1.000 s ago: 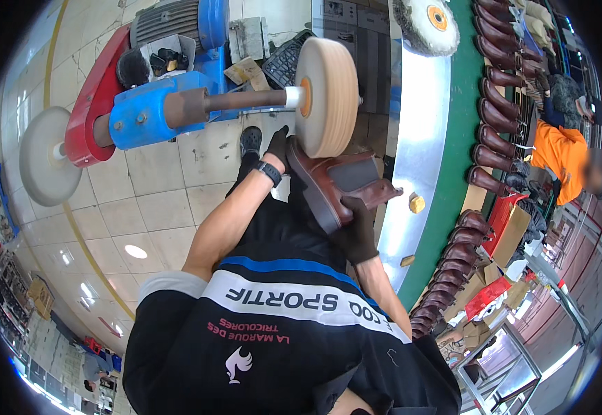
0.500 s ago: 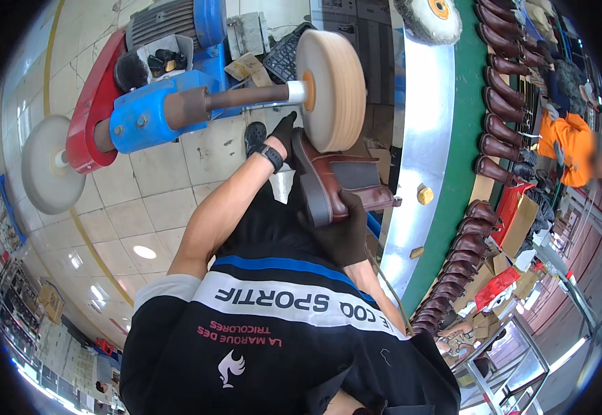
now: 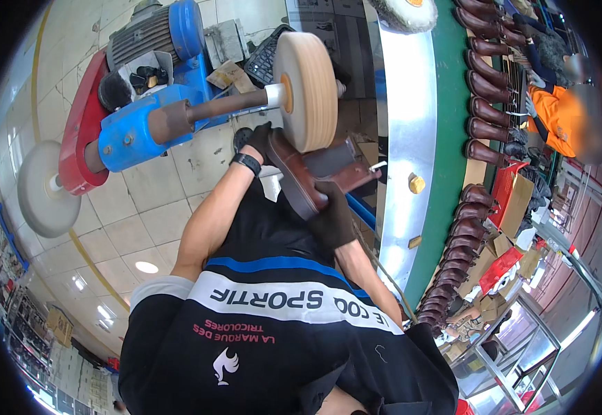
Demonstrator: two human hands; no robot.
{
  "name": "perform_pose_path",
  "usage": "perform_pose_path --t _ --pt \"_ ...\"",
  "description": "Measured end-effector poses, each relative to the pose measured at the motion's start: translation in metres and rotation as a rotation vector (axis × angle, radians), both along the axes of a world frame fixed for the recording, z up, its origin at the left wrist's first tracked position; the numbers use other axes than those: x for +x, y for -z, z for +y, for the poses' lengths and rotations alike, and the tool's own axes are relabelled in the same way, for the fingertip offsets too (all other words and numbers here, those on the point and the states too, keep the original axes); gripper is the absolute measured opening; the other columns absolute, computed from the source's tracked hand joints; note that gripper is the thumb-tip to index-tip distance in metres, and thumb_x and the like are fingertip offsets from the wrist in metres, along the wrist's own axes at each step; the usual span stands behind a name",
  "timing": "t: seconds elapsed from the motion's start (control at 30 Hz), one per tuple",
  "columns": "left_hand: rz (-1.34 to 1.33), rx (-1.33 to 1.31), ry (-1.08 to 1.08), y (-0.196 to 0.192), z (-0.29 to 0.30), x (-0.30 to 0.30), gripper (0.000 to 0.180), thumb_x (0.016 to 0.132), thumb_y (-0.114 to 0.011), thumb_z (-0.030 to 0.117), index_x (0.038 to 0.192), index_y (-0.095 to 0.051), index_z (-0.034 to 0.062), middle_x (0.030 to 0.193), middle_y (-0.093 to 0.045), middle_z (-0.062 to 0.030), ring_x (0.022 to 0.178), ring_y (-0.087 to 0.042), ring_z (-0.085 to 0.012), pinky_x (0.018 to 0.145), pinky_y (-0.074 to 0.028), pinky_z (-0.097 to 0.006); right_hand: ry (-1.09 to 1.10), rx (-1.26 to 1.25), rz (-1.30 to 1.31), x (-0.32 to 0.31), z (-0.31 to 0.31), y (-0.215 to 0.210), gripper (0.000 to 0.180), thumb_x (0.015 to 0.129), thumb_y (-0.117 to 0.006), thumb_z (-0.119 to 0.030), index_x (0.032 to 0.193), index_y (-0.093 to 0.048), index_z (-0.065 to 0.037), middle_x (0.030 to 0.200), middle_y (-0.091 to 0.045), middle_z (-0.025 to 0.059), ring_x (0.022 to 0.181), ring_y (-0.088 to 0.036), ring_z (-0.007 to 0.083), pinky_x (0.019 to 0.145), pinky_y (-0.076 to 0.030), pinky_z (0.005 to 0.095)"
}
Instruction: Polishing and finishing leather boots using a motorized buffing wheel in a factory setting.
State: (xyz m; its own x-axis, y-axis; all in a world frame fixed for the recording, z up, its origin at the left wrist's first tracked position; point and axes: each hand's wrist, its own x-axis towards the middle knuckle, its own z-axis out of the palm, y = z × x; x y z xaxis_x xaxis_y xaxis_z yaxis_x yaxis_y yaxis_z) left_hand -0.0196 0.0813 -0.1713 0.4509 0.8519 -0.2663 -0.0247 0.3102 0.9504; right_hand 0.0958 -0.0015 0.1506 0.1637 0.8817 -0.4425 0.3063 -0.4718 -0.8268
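Observation:
A brown leather ankle boot (image 3: 293, 178) with a dark elastic side panel is held between my two dark-gloved hands, just below a pale buffing wheel (image 3: 323, 97). My left hand (image 3: 262, 142) is closed around the toe end, close to the wheel's lower left side. Around the heel end, my right hand (image 3: 333, 220) is wrapped, its fingers over the leather. The boot's shaft points right, with a light pull tab at its top. Its upper appears to meet the wheel's lower rim; the exact contact is hidden.
The wheel sits on a shaft of a blue and red motor machine (image 3: 131, 135), with a second wheel (image 3: 48, 188) at its left end. On the right runs a metal-edged green bench (image 3: 446, 117) with rows of brown boots (image 3: 488, 83). A person in orange (image 3: 557, 121) is beyond it.
The boot has turned in my hands, so its dark sole shows less and the brown upper more. Both hands have turned with it. The whole view has shifted slightly.

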Motion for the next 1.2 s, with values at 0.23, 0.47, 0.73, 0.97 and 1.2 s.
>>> perform_pose_path --t 0.23,0.47,0.73,0.97,1.2 --pt "-0.439 -1.145 -0.286 -0.04 0.012 -0.009 0.036 0.077 -0.056 0.042 0.095 -0.052 0.0118 0.083 -0.058 -0.0086 0.082 -0.054 -0.0258 0.075 -0.045 -0.041 -0.165 -0.034 0.055 0.006 0.001 0.003 0.039 0.079 -0.053 -0.026 0.109 -0.047 -0.002 0.107 -0.054 0.0137 0.096 -0.055 0.0238 0.081 -0.047 0.0361" --pt "-0.478 -1.003 -0.652 -0.169 0.003 -0.08 0.024 0.081 -0.053 0.032 0.09 -0.059 0.0106 0.09 -0.057 -0.0072 0.084 -0.052 -0.0171 0.078 -0.042 -0.032 0.368 -0.629 1.317 0.024 0.008 -0.001 0.065 0.08 -0.046 -0.041 0.128 -0.035 0.0 0.117 -0.049 0.0246 0.105 -0.052 0.0348 0.082 -0.048 0.0433" --pt "0.335 0.058 -0.661 -0.298 0.042 -0.051 0.023 0.07 -0.071 0.017 0.084 -0.062 0.0007 0.075 -0.063 -0.0052 0.071 -0.059 -0.0137 0.068 -0.045 -0.026 0.732 -0.557 1.243 0.029 0.001 0.008 0.054 0.083 -0.047 -0.042 0.123 -0.042 -0.006 0.113 -0.054 0.0143 0.1 -0.055 0.0261 0.076 -0.05 0.0428" --pt "0.386 0.612 -0.329 -0.319 0.08 -0.004 0.026 0.07 -0.07 0.026 0.074 -0.061 0.0017 0.068 -0.061 -0.0121 0.062 -0.062 -0.0238 0.057 -0.048 -0.03 -0.107 0.011 0.157 0.007 -0.019 0.0 0.043 0.085 -0.044 -0.032 0.117 -0.045 -0.004 0.109 -0.054 0.0134 0.1 -0.054 0.0256 0.077 -0.049 0.0405" --pt "0.31 0.751 0.181 -0.348 0.111 0.064 0.036 0.07 -0.064 0.04 0.074 -0.061 0.0036 0.066 -0.059 -0.0133 0.063 -0.06 -0.0276 0.059 -0.047 -0.038 0.172 -0.192 0.86 -0.003 -0.017 0.018 0.034 0.087 -0.043 -0.029 0.111 -0.047 -0.005 0.107 -0.054 0.0147 0.105 -0.051 0.0276 0.079 -0.046 0.0437"
